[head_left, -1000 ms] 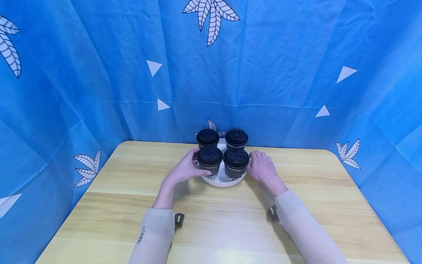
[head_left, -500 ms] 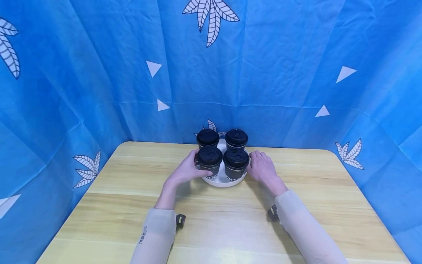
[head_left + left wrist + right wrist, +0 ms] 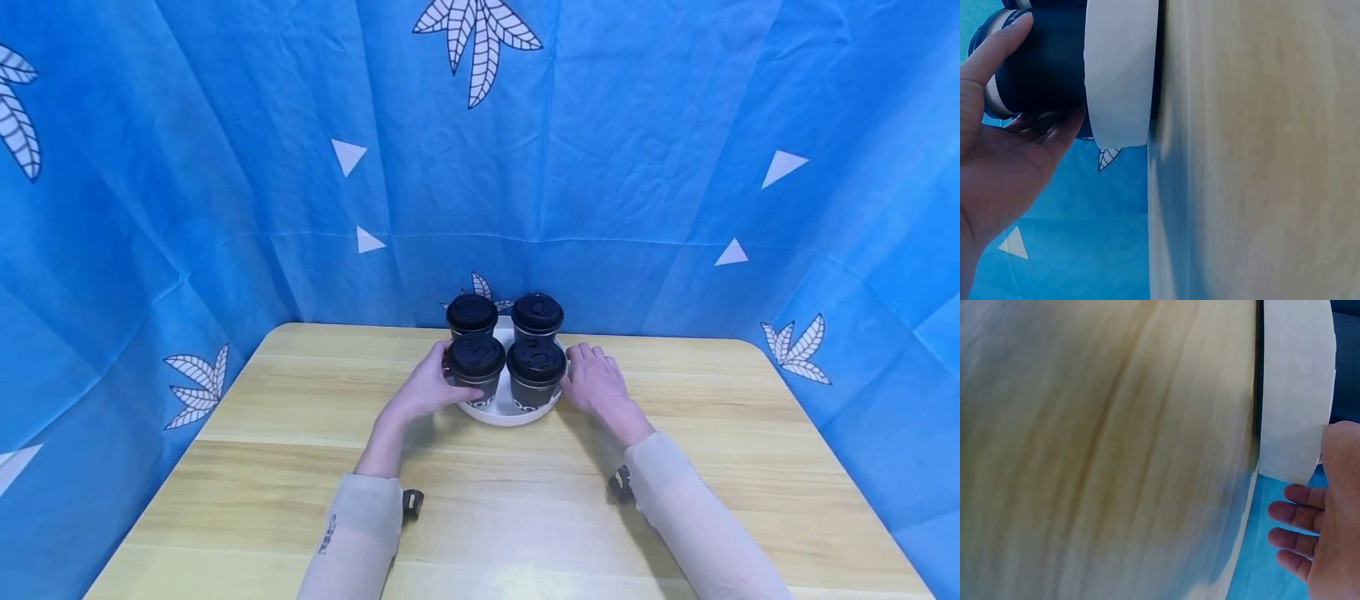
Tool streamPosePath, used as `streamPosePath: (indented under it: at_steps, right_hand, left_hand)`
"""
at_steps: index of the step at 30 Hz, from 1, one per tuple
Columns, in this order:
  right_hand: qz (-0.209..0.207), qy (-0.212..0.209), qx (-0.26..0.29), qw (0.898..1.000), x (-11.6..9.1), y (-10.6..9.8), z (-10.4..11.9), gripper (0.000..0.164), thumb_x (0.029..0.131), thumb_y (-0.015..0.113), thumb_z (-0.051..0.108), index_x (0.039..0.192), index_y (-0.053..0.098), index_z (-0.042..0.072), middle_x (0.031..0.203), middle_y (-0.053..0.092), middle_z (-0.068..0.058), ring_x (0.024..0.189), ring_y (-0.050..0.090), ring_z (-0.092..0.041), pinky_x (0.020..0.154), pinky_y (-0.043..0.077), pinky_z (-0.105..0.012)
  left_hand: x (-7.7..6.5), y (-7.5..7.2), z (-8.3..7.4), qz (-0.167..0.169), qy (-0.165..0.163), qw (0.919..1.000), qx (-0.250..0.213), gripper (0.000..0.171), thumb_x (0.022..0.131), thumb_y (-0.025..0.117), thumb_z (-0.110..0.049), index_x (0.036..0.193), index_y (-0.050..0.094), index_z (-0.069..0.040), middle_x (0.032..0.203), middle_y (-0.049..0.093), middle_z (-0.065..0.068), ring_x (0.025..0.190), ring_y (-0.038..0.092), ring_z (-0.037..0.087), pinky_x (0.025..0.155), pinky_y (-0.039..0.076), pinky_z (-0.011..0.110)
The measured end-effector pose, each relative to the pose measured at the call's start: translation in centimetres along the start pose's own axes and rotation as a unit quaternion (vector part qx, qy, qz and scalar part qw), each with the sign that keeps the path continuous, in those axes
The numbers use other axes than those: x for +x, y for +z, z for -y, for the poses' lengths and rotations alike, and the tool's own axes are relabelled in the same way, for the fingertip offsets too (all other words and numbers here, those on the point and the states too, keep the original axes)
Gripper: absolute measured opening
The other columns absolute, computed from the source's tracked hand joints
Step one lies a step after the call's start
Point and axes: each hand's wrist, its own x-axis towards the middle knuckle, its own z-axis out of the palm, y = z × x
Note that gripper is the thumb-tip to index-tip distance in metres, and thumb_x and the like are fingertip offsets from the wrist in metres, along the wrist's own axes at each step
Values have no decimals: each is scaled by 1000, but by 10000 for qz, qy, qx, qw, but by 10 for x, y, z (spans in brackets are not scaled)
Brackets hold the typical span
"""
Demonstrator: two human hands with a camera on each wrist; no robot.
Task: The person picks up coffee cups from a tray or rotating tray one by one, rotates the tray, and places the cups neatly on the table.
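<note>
A round white tray [image 3: 507, 419] stands at the table's back with several black-lidded dark paper coffee cups on it, two in front and two behind. My left hand [image 3: 429, 386] holds the front-left cup [image 3: 477, 383], thumb across its near side and fingers around its left; the left wrist view shows the thumb [image 3: 1013, 40] on the dark cup wall. My right hand [image 3: 596, 382] is at the tray's right edge, beside the front-right cup [image 3: 534, 392]. In the right wrist view its thumb [image 3: 1341, 440] lies at the rim, fingers [image 3: 1297, 515] loosely extended beside the tray's wall.
The tray sits near the back edge of the light wooden table [image 3: 517, 517]. A blue curtain [image 3: 630, 167] with white leaf and triangle prints hangs right behind the cups and along both sides. The back-left cup [image 3: 472, 312] and back-right cup [image 3: 537, 312] stand closest to it.
My left forearm has shifted very slightly to the right. The cups, tray and right hand keep their places.
</note>
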Motion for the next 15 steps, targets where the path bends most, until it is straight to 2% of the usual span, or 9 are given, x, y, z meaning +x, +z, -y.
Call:
streamPosePath:
  at_steps: [15]
  right_hand:
    - [-34, -43, -102, 9999, -2, -1, 2, 44, 101, 54, 33, 130, 56, -1, 128, 58, -17, 118, 50, -37, 100, 44, -51]
  left_hand:
    - [-2, -3, -1, -74, 97, 9999, -67, 92, 74, 95, -21, 148, 42, -7, 148, 55, 15, 140, 50, 35, 120, 36, 56]
